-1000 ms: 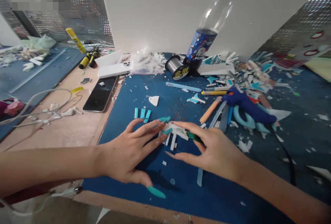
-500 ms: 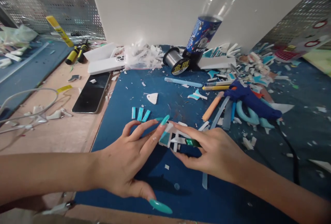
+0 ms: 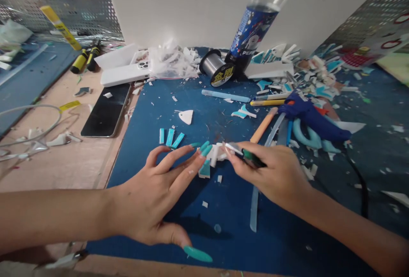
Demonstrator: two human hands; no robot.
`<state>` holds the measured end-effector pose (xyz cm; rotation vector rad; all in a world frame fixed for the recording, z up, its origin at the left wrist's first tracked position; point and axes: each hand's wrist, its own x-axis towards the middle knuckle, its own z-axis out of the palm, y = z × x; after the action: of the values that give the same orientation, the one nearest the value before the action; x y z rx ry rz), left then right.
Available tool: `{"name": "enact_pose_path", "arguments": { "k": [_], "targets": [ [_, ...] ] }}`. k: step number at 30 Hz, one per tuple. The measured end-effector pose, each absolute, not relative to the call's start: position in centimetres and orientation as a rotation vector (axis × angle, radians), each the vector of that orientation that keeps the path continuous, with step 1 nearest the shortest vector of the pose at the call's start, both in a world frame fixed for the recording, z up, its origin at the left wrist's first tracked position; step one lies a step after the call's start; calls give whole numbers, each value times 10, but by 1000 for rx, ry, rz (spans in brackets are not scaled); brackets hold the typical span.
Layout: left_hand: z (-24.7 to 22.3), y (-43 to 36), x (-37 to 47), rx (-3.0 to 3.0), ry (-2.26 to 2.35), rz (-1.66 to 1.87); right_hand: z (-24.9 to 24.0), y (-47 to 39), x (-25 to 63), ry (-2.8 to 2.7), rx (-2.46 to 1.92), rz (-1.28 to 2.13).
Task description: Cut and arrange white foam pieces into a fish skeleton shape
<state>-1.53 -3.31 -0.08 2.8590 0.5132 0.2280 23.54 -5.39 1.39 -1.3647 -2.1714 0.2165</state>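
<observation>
My left hand (image 3: pixel 159 196) lies spread over the blue work mat (image 3: pixel 153 102). Its long turquoise-nailed fingertips touch a small cluster of white foam pieces (image 3: pixel 214 156), and the thumb stretches apart toward the front edge. My right hand (image 3: pixel 271 168) is closed on a green-handled craft knife (image 3: pixel 253 157), its pale tip somewhat blurred at the cluster's right side. A turquoise-and-white piece (image 3: pixel 205 169) sticks out below my left fingertips. Three turquoise strips (image 3: pixel 170 137) lie just beyond that hand, with a white rounded triangular piece (image 3: pixel 186 117) farther back.
A blue glue gun (image 3: pixel 313 115) lies right, its black cord trailing forward. Behind stand a Pepsi bottle (image 3: pixel 254 34) and a line spool (image 3: pixel 217 68) among foam scraps (image 3: pixel 319 76). Left are a phone (image 3: pixel 107 113), yellow-black pliers (image 3: pixel 84 59) and a white cable (image 3: pixel 59 119).
My right hand has turned and moved the knife up and right, from over the pieces to their right side. A small white bit now lies below the cluster. The left hand stays nearly put.
</observation>
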Motion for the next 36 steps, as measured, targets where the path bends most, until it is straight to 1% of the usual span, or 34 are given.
{"name": "enact_pose_path", "arguments": {
  "k": [6,8,11,14,16,20,25,31,36],
  "targets": [
    [-5,-34,-16,2822,529,248,12,-49,240,-2016,-1535,193],
    [-7,-35,-17,2810,540,255,13,-50,241,-1969,-1568,238],
    [-6,-34,-17,2796,531,253,19,-55,240,-1969,-1503,420],
    [-4,-32,-17,2775,512,283,24,-61,240,-2068,-1316,671],
    [-4,-32,-17,2767,514,299,24,-63,242,-2150,-1204,760],
    [-4,-32,-18,2758,536,307,19,-61,250,-2284,-1071,723],
    [-4,-32,-19,2753,556,316,16,-58,254,-2352,-1136,602],
    [-1,-29,-21,2827,481,237,19,-56,255,-2292,-1034,756],
    [3,-26,-23,2954,410,119,26,-54,255,-2045,-1358,837]
  ]
}}
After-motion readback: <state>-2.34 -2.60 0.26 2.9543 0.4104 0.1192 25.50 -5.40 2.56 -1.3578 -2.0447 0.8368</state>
